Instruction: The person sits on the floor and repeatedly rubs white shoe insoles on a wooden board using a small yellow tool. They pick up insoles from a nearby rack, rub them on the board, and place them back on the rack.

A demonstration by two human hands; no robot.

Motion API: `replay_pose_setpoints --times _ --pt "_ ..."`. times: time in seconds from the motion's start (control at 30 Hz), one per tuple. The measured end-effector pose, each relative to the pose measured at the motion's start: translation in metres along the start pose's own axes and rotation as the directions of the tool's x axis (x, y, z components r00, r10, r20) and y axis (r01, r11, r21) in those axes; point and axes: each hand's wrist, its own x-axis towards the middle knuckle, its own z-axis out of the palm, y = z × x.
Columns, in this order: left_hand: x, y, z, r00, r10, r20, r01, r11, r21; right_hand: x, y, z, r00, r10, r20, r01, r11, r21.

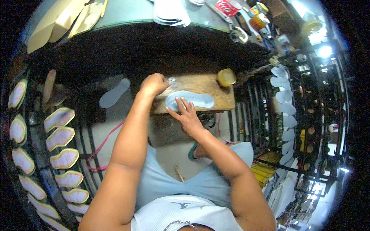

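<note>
A pale blue-grey shoe insole (202,100) lies flat on a small wooden work stand (222,101). My right hand (188,118) rests over its near edge, fingers spread and touching the surface. Beyond the insole's left end, my left hand (153,84) is closed above the wood; whatever its fingers hold is too small or hidden to name. Just right of those fingers is a small whitish patch (172,81) on the stand, blurred. At the stand's far right corner sits a yellowish round jar (226,77).
Another grey insole (115,93) lies to the left. Racks there carry rows of yellow-edged soles (61,138); on the right hangs a column of grey insoles (286,108). A glass-topped table (133,13) holds white insoles (170,13) and a red cup (227,7).
</note>
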Motion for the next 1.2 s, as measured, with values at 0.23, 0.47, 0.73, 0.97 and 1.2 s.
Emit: replay_pose_setpoints --times 0.23,0.47,0.73,0.97,1.2 --pt "-0.004 0.012 0.003 0.999 -0.032 0.007 0.032 0.999 0.031 -0.014 0.178 -0.053 0.772 0.483 -0.413 -0.539 0.842 -0.021" --pt "-0.002 0.020 0.008 0.999 -0.008 -0.045 0.010 0.999 0.040 0.002 0.241 -0.063 0.716 0.697 -0.038 -0.690 0.698 -0.192" --pt "0.005 0.023 0.009 0.993 -0.010 -0.119 0.012 1.000 0.019 -0.022 0.230 -0.086 0.772 0.544 -0.327 -0.546 0.832 0.096" --pt "0.013 0.012 0.012 0.987 -0.013 -0.160 0.026 0.997 0.079 -0.083 0.152 -0.039 0.858 0.512 0.043 -0.510 0.840 0.183" --pt "0.010 0.016 0.015 0.998 -0.047 -0.036 0.050 0.996 0.080 -0.074 0.103 0.016 0.856 0.512 0.070 -0.504 0.858 -0.098"
